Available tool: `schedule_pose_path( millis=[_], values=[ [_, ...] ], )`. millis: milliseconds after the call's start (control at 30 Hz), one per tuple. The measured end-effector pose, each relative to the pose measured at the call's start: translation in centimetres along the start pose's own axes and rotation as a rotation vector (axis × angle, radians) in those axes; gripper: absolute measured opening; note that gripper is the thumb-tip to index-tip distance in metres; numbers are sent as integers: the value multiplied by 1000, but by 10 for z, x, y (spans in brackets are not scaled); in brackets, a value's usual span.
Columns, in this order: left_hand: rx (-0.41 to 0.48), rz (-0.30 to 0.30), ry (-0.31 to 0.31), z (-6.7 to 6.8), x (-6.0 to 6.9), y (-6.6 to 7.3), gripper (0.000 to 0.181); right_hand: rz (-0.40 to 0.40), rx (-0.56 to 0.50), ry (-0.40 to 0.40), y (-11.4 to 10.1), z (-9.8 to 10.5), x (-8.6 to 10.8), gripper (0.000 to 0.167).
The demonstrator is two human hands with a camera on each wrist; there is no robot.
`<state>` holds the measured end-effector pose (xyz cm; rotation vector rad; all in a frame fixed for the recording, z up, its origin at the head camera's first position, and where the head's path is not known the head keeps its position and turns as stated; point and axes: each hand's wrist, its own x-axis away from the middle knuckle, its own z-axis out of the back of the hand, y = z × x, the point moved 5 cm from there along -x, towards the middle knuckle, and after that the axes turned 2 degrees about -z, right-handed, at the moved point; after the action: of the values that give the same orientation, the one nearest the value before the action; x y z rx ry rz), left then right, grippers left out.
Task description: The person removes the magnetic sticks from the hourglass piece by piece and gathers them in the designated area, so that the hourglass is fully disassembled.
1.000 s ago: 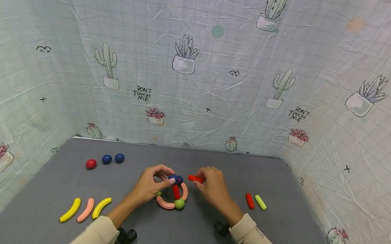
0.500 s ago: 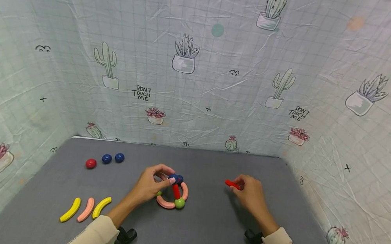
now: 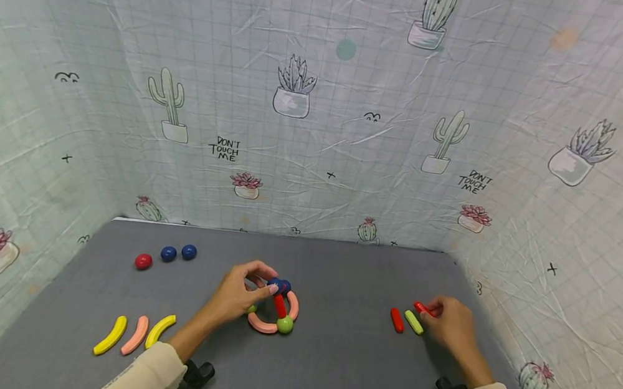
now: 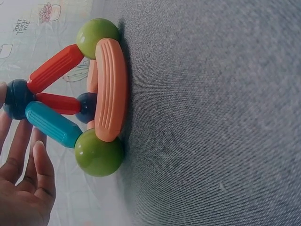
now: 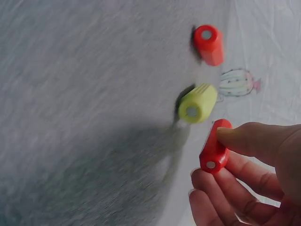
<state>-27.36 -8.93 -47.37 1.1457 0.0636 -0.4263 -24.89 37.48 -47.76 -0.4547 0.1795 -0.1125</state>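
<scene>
My left hand holds the blue ball on top of a small pyramid of magnetic balls and sticks. From that ball, two red sticks and a teal stick slope down. Green balls and another blue ball sit at its base corners, joined by curved peach sticks. At the right side of the table my right hand pinches a red magnetic stick between thumb and fingers, just above the surface. Beside it lie a yellow-green stick and another red stick.
On the grey table, a red ball and two blue balls stand at the back left. Nearer lie two yellow curved sticks with a peach curved stick between them. A printed cloth surrounds the back and sides.
My right hand has carried the red stick away from the pyramid, rightward to beside the two loose straight sticks. The left hand has stayed on the top ball.
</scene>
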Motion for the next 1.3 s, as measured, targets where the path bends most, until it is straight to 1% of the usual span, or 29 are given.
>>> schedule_pose_path(
  millis=[100, 300, 400, 500, 600, 700, 767, 833, 900, 967, 1100, 1300],
  values=[
    [-14, -2, -10, 0, -1, 0, 25, -21, 9, -19, 6, 1, 2, 13],
    [-52, -20, -38, 2, -2, 3, 27, -26, 30, -51, 8, 0, 3, 15],
    [-107, -43, -74, 3, -2, 7, 27, -30, 36, -61, 8, -1, 4, 17],
    [-189, -80, -112, 4, -1, 13, 33, -16, 50, -38, 2, 0, 5, 22],
    [-283, -126, -138, 5, 0, 19, 41, 36, 47, 29, -12, 2, 8, 28],
    [-397, -163, -155, 3, 0, 24, 47, 113, 6, 114, -33, 2, 10, 29],
    [-470, -176, -169, 2, 0, 26, 49, 164, -28, 163, -48, 0, 10, 28],
    [-534, -188, -182, -1, 0, 28, 49, 206, -76, 189, -63, -3, 10, 27],
    [-567, -196, -192, -2, 0, 30, 49, 234, -124, 190, -79, -8, 10, 29],
    [-588, -208, -194, -3, 0, 31, 48, 256, -182, 170, -94, -14, 11, 31],
    [-619, -237, -177, -4, -1, 34, 45, 287, -297, 88, -121, -29, 13, 39],
    [-644, -255, -148, -6, -2, 37, 44, 312, -478, -140, -163, -57, 20, 48]
  ],
)
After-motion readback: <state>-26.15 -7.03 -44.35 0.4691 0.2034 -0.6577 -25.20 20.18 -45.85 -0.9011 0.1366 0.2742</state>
